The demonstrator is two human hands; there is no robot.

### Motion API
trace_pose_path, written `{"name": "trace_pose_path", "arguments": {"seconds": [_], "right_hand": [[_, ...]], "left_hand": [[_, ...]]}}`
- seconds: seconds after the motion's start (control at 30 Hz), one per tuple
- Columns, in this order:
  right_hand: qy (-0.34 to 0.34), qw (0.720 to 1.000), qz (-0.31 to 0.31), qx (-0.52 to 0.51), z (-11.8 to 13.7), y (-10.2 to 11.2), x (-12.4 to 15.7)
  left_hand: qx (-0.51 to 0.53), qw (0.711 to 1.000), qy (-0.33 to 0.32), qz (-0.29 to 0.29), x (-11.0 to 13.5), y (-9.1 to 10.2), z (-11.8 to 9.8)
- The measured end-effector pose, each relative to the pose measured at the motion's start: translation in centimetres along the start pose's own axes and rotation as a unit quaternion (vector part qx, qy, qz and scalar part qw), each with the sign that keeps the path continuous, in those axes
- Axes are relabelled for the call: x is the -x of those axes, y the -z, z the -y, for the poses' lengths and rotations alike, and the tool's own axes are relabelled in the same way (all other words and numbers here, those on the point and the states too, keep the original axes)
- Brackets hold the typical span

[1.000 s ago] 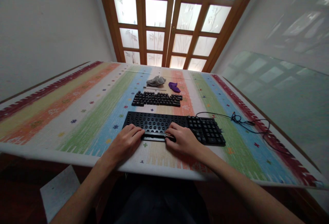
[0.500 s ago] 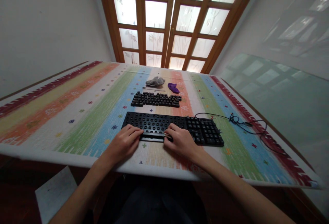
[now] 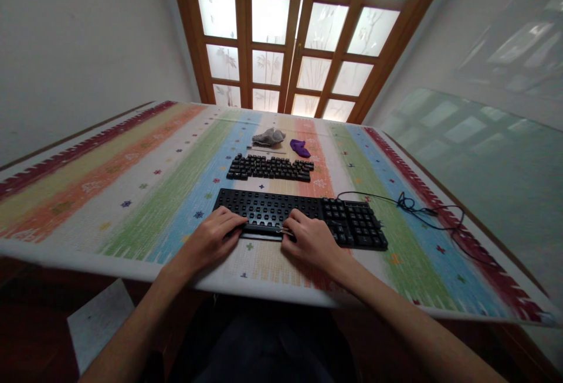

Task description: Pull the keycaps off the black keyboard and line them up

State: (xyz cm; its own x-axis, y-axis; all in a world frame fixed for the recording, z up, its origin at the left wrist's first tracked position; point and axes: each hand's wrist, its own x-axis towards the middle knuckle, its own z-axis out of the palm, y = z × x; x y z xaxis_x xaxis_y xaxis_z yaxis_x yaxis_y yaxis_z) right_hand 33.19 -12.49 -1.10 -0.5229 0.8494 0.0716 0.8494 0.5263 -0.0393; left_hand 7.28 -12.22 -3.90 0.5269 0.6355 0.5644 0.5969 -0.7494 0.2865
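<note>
The left hand [image 3: 220,231] rests half curled on the near left edge of the keyboard [image 3: 266,212]; whether it grips or only steadies, I cannot tell. The keyboard lies on the desk [image 3: 145,213], mostly bare of keys on its left part, with loose keys [image 3: 270,168] beyond its far side. The right hand [image 3: 309,237] is closed around a small metal tool [image 3: 285,231], apparently prying at the near edge; the next move calls for gentle leverage.
</note>
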Motion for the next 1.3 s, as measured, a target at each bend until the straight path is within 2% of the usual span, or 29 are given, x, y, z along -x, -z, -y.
{"name": "trace_pose_path", "arguments": {"seconds": [0.17, 0.33, 0.7, 0.93, 1.3], "right_hand": [[0.028, 0.996, 0.049, 0.068, 0.8, 0.8, -0.3], [0.065, 0.989, 0.079, 0.105, 1.5, 1.4, -0.6], [0.104, 0.984, 0.067, 0.125, 2.2, 1.2, -0.9], [0.110, 0.984, 0.061, 0.126, 2.6, 1.0, -1.1], [0.115, 0.985, 0.059, 0.117, 3.2, 0.6, -1.4]], "left_hand": [[-0.093, 0.993, -0.068, 0.041, -0.7, 0.7, 0.0], [-0.121, 0.984, -0.084, 0.100, -1.9, 1.4, -0.5], [-0.137, 0.978, -0.101, 0.117, -2.2, 1.1, -0.2], [-0.206, 0.958, -0.124, 0.155, -2.8, 0.8, -1.0], [-0.198, 0.961, -0.100, 0.163, -2.9, 0.3, -1.7]]}}
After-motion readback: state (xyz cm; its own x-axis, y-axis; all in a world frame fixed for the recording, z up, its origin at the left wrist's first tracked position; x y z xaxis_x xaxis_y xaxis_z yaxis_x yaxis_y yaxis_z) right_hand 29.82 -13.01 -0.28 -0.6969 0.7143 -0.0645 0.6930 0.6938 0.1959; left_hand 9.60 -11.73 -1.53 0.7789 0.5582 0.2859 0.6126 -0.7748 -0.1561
